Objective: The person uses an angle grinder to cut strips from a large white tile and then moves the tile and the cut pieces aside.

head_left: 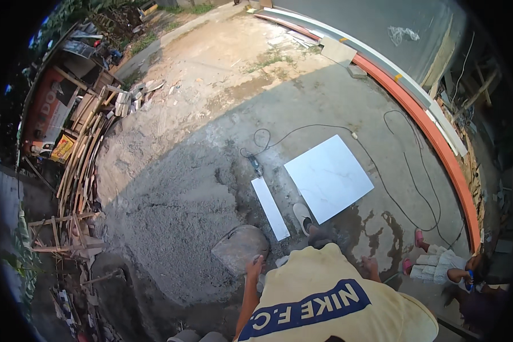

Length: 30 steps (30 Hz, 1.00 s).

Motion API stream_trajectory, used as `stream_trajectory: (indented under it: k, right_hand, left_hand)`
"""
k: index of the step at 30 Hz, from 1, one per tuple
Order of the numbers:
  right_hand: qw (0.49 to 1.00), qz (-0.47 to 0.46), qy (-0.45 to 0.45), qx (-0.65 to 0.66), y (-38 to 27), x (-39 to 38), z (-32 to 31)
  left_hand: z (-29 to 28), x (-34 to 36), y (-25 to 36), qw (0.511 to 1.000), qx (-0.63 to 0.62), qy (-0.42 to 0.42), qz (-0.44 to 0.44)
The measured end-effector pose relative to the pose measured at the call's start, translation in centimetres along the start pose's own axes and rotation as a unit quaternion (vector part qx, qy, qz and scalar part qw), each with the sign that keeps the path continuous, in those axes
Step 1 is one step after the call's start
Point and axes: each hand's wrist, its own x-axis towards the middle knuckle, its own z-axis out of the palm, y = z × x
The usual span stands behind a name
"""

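My left hand (255,265) hangs beside my yellow shirt, its fingers curled at the edge of a broad, rounded grey-brown piece (240,246). Its kind is unclear, and so is whatever the fingers hold. On the other side, my right hand (370,267) is low by the shirt's edge. It is partly covered, and its fingers are too small to read. Ahead of me a large white marbled tile (330,178) lies flat on the concrete. Left of it lies a narrow white tile strip (270,208), with a corded power tool (256,166) at its far end.
A spread of grey sand or mortar mix (176,228) covers the ground at left. The tool's black cord (376,165) loops to the right. An orange beam (427,114) runs along the right side. A person in pink shoes (419,237) is nearby. Bamboo poles (77,171) are stacked far left.
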Motion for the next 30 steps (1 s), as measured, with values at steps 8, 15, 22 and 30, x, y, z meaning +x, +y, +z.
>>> stream_trajectory:
  k: [8, 15, 22, 30]
  right_hand:
    - [0.994, -0.102, 0.038, -0.007, -14.9, 23.6, -1.4]
    - [0.951, -0.277, -0.023, 0.135, -50.0, 23.3, 3.2]
    - [0.970, -0.152, -0.015, 0.191, -51.4, 25.1, 7.4]
    - [0.987, 0.016, 0.006, 0.161, -47.4, 23.7, 17.0]
  left_hand:
    - [6.1, 11.8, 5.8, 1.000, -0.002, -0.002, -0.023]
    - [6.8, 16.0, 17.9, 0.995, -0.044, 0.084, 0.022]
    - [5.4, 24.3, 24.8, 0.960, 0.206, 0.105, 0.160]
    - [0.2, 40.2, 36.2, 0.936, 0.318, 0.028, 0.147]
